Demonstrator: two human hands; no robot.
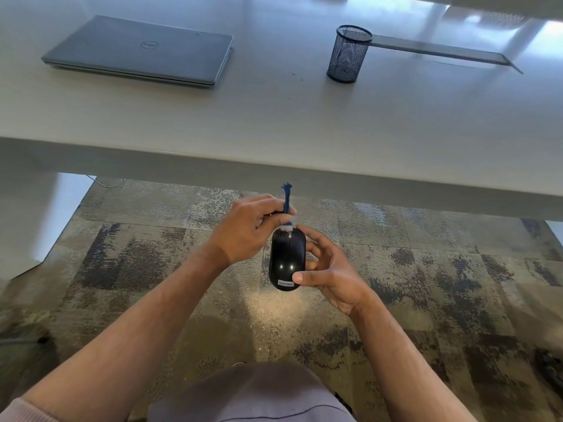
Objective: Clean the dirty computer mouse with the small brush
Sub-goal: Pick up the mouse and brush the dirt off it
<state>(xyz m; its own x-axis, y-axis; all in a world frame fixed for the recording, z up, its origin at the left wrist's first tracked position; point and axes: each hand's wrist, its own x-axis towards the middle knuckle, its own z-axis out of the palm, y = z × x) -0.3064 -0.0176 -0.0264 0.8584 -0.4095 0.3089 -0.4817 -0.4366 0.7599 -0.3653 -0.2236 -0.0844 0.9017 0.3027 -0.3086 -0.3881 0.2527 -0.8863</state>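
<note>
A black computer mouse (286, 260) with a white brand label near its rear is held in the air below the desk edge, above the carpet. My right hand (327, 271) grips its right side, thumb by the label. My left hand (251, 228) pinches a small blue brush (287, 197), handle pointing up and away. The brush's pale bristle end (288, 228) rests on the front of the mouse, by the scroll wheel.
The white desk (274, 117) spans the upper half. A closed grey laptop (140, 50) lies at its back left. A black mesh pen cup (348, 53) stands at the back right beside a flat grey strip (441, 50). Patterned carpet (426, 284) lies below.
</note>
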